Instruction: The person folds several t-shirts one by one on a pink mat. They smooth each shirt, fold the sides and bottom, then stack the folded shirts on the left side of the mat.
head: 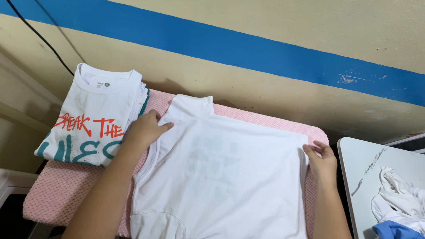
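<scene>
Smooth matt white cotton-like shirt [221,177] lies on a nubbly pink woven cloth cover [62,190]; the wall [265,26] behind shows scuffed matt paint.

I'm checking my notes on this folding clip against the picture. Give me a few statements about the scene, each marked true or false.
1. Both hands rest on the white shirt. True: left hand, right hand.
2. The shirt lies on a pink textured pad. True.
3. The folded printed shirt lies to the right. False: it lies to the left.
4. The wall stripe is red. False: it is blue.
</scene>
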